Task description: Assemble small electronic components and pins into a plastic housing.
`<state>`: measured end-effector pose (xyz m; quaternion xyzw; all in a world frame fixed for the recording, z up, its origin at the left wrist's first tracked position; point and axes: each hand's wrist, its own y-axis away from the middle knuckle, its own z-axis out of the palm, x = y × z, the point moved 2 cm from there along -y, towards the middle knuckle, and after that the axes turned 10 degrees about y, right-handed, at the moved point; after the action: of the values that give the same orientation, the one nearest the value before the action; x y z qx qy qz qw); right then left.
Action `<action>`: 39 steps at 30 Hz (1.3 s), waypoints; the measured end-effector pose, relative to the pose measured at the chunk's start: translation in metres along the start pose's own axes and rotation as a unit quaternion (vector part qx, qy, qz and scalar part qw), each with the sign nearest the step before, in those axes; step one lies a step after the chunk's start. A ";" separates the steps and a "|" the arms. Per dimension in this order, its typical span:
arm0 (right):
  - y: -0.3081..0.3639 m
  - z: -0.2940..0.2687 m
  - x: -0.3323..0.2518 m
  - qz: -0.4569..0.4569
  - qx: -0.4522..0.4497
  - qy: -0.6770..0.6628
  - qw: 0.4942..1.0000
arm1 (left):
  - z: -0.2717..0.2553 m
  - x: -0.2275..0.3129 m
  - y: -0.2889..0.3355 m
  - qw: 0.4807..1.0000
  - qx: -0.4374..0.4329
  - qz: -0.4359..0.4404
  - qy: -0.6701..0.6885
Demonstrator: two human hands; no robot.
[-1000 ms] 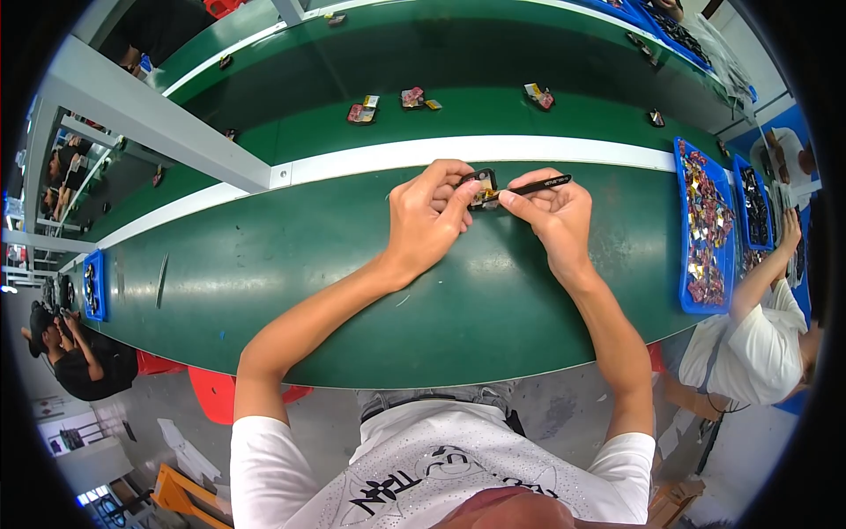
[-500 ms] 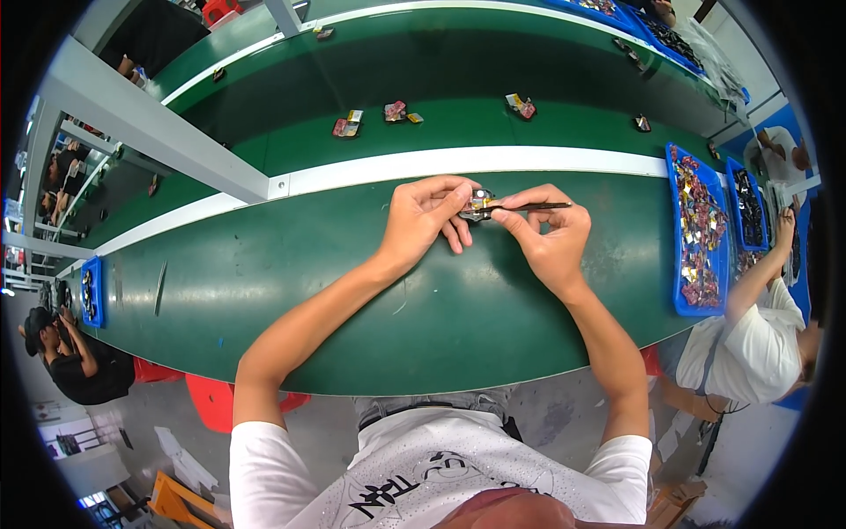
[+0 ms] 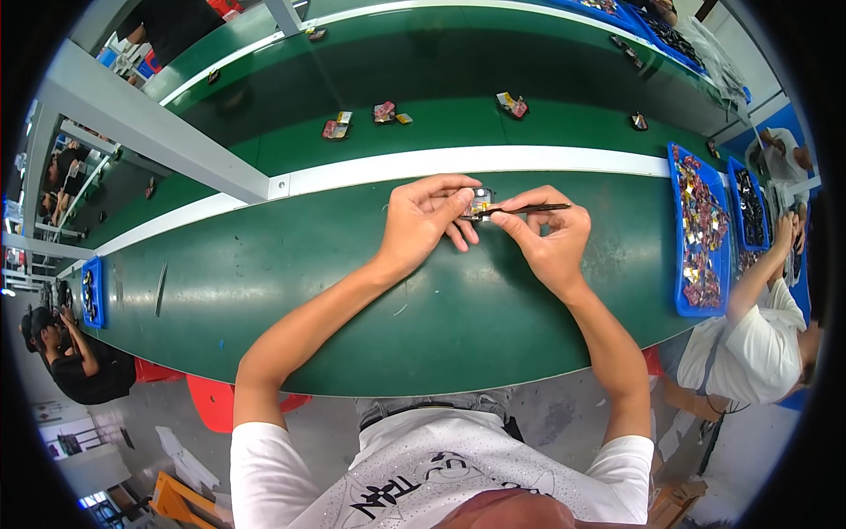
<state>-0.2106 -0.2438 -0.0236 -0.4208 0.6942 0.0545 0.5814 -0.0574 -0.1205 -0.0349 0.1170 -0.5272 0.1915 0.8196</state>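
My left hand (image 3: 421, 220) is closed on a small electronic assembly (image 3: 480, 201), a dark shell with yellow and silvery parts, held just above the green table (image 3: 352, 339). Between the thumb and fingers of my right hand (image 3: 553, 231) is a pair of slim black tweezers (image 3: 539, 209), lying nearly level. Their tip points left and meets the near side of the assembly. My left fingers cover part of the assembly, so its finer details cannot be made out.
Beyond the white rail (image 3: 458, 161) runs a green conveyor belt (image 3: 264, 145) carrying several small assemblies, including one with a yellow flap (image 3: 512, 106). A blue tray (image 3: 702, 300) of small parts stands right, near a co-worker's arm (image 3: 756, 273). A grey post (image 3: 159, 123) rises left.
The assemblies on the conveyor have shifted slightly left. My hands have barely moved; the assembly in my left hand looks slightly turned. The co-worker's hand on the right has moved a little.
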 end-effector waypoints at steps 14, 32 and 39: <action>-0.002 0.007 -0.010 -0.060 -0.004 0.058 0.997 | -0.005 0.001 0.004 0.999 0.044 0.004 -0.028; -0.001 0.008 -0.018 -0.165 -0.010 0.131 0.977 | -0.008 0.006 0.007 0.999 0.009 -0.015 -0.041; -0.002 0.011 -0.024 -0.231 -0.019 0.151 0.961 | -0.004 0.006 0.009 0.997 0.041 -0.023 -0.056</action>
<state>-0.2011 -0.2268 -0.0060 -0.5843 0.6565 -0.1319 0.4585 -0.0557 -0.1092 -0.0310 0.1732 -0.5610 0.1875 0.7875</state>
